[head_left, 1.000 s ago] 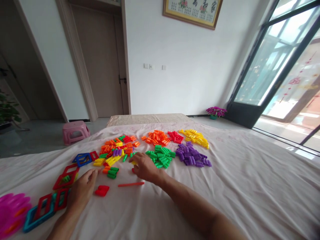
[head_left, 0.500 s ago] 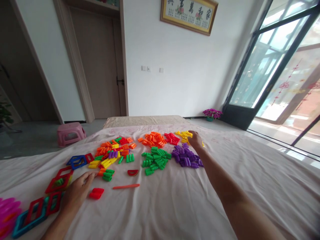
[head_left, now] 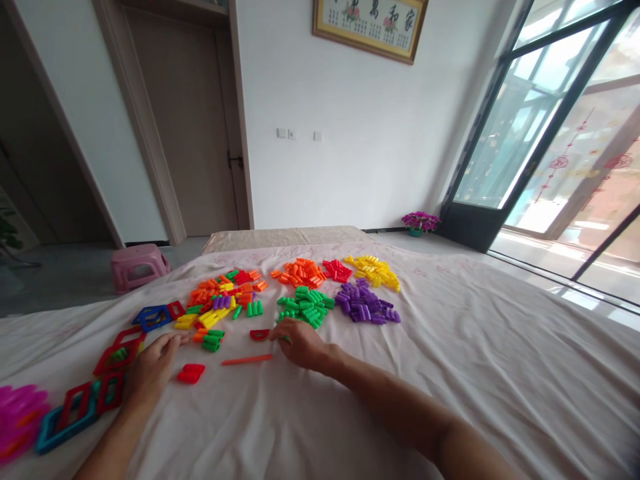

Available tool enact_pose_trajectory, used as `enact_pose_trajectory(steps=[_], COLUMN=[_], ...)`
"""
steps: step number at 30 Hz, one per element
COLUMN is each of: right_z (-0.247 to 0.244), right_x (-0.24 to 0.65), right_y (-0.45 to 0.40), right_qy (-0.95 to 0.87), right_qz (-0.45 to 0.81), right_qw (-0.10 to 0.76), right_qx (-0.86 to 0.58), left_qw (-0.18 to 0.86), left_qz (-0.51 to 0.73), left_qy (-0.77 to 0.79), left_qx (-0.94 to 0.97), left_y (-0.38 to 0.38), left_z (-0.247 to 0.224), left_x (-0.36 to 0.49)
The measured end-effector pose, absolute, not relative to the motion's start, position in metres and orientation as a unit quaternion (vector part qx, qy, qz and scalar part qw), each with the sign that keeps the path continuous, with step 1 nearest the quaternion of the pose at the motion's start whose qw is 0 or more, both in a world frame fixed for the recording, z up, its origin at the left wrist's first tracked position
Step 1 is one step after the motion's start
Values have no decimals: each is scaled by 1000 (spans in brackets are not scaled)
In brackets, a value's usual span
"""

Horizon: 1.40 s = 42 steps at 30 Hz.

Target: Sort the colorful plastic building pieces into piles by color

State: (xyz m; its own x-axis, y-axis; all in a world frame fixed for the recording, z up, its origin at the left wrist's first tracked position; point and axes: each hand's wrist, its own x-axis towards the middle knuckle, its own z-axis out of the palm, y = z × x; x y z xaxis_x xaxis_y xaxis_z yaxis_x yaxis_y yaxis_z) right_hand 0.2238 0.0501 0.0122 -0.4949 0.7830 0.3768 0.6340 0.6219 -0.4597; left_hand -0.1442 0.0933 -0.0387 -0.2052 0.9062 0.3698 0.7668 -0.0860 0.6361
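Observation:
My left hand [head_left: 155, 363] lies low over the cloth at the left, fingers reaching toward a small cluster of orange and green tube blocks [head_left: 213, 339]; it appears to hold nothing. A red joined block [head_left: 191, 373] lies just right of that hand. My right hand [head_left: 300, 345] is in front of the pile of green tube blocks [head_left: 306, 307], its fingertips beside a red half-round piece [head_left: 259, 335]. Those fingers look slightly apart, with no block visible in them. An orange stick [head_left: 247, 360] lies below the half-round piece.
Farther back are piles of orange blocks [head_left: 300, 272], red blocks [head_left: 337, 270], yellow blocks [head_left: 375, 271] and purple blocks [head_left: 365, 303]. A mixed-colour pile [head_left: 220, 297] sits left. Red and blue flat frames [head_left: 155, 318] line the left side. A pink stool [head_left: 140, 267] stands beyond.
My right hand has left the yellow pile and come forward and left, to beside the red half-round piece. The left hand has stayed nearly in place. The view has shifted slightly.

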Motion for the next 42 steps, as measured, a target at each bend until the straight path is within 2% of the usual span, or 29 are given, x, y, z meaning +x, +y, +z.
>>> enact_pose_trajectory(steps=[3, 5, 32, 42], right_z=[4, 2, 1, 2], right_x=[203, 200, 194, 193], right_y=[40, 37, 36, 36], right_qy=[-871, -874, -874, -870], right_qz=[86, 57, 7, 10], right_qw=[250, 233, 229, 228], right_qx=[-415, -422, -429, -437], left_qw=[166, 177, 131, 138], left_qz=[413, 416, 344, 368], left_qy=[663, 661, 696, 575], left_qx=[602, 599, 617, 717], left_y=[91, 89, 75, 78], left_z=[-33, -29, -9, -16], left_x=[-139, -135, -118, -111])
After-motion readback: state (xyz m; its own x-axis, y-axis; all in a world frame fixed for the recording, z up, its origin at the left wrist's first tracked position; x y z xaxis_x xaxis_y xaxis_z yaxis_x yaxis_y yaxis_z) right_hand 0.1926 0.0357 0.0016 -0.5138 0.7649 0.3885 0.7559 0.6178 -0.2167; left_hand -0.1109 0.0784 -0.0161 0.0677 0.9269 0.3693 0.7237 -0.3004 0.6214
